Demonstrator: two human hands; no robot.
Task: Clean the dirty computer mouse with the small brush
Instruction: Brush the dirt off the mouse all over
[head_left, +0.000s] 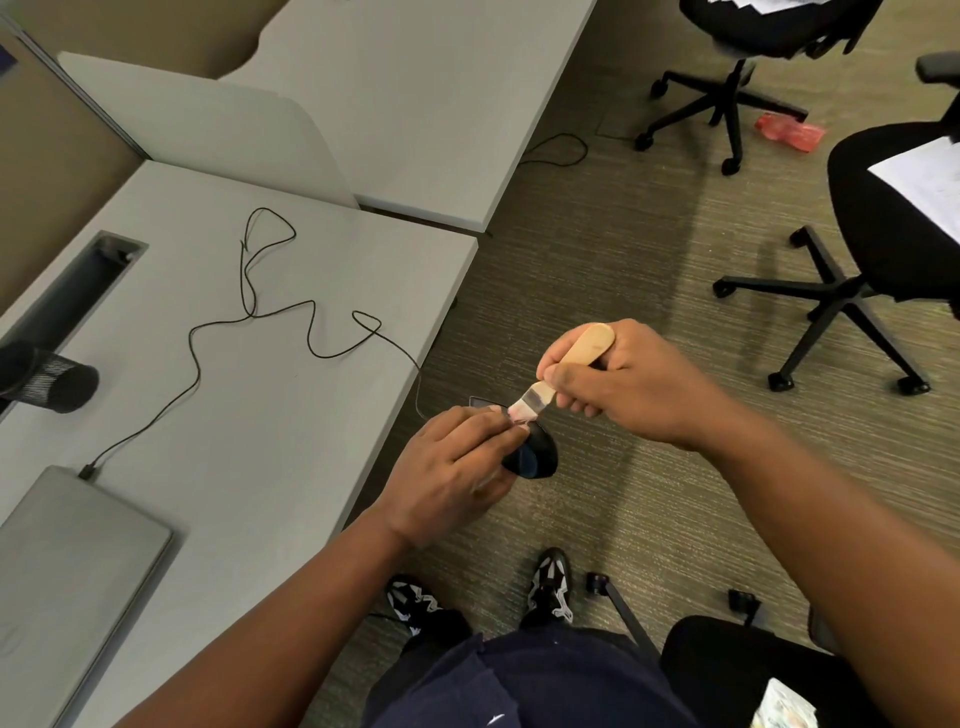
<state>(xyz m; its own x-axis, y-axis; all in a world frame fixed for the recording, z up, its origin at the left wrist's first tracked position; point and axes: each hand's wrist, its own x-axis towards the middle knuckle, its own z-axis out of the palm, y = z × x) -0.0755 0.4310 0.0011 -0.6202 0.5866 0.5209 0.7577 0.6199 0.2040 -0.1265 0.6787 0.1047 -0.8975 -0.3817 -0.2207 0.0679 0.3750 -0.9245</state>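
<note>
1. In the head view, the left hand (452, 467) curled round a black computer mouse (535, 454), holding it in the air out past the desk edge and above the carpet; its fingers covered most of the mouse's top, so only the rounded end nearest the person showed.
2. The right hand (623, 384) gripped the pale wooden handle of a small brush (561, 371), fingers wrapped tight, with the handle's rounded end poking out above the thumb. The bristles lay just beyond the left fingertips, touching the mouse's upper face.
3. The mouse cable (249, 312) ran away from the gripped mouse, looped in loose curls across the desk and ended at a plug in the side of a closed grey laptop (67, 561), well to the left of the left hand.
4. A black mesh pen cup (57, 382) lay tipped on its side far left of the grip; what it held could not be seen.
5. A recessed cable tray (72, 286) was sunk into the white desk (270, 415); its contents were too dark to tell.
6. A white divider panel (208, 124) stood at the desk's far edge, with another desk beyond.
7. On the striped grey-green carpet (597, 260), well beyond the right hand, stood black office chairs (883, 249), one bearing paper, and a red plastic wrapper (789, 130) lay near the farther chair's base.
8. Below the hands, the person's patterned shoes (550, 582) rested on the carpet.
</note>
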